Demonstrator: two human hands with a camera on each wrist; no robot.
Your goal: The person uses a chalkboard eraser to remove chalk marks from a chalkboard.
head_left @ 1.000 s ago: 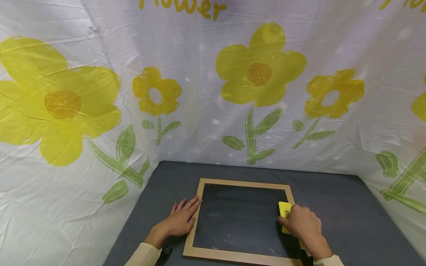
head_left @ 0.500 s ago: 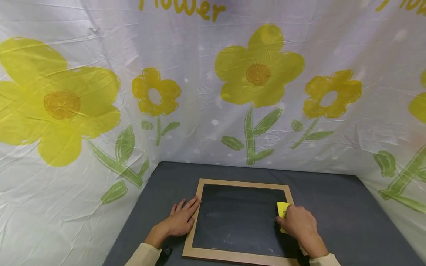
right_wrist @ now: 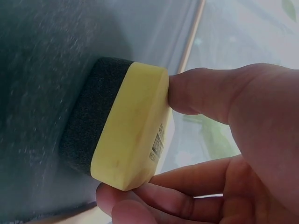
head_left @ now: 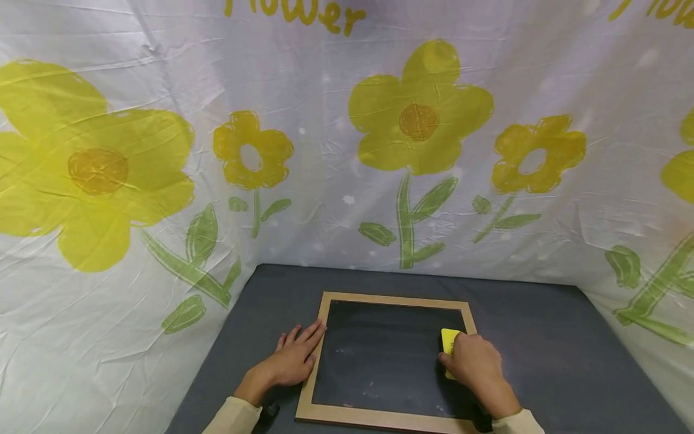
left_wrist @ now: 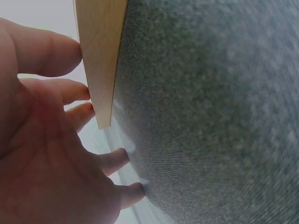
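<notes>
A wood-framed blackboard (head_left: 390,355) lies on the dark table, with faint chalk smudges toward its near side. My right hand (head_left: 476,364) grips a yellow board eraser (head_left: 449,343) between thumb and fingers. In the right wrist view the black felt side of the eraser (right_wrist: 126,126) rests against the board's surface. My left hand (head_left: 290,360) lies with fingers spread at the left edge of the frame. Its thumb and two fingers touch the wooden frame (left_wrist: 100,56) in the left wrist view, while the other fingertips reach the dark cloth.
Grey-black cloth (head_left: 531,325) covers the table around the board. Behind and at both sides hangs a white curtain (head_left: 325,223) printed with yellow flowers.
My right hand has slid the eraser a little to the left across the board, away from the right side of the frame. The left hand stays at the frame.
</notes>
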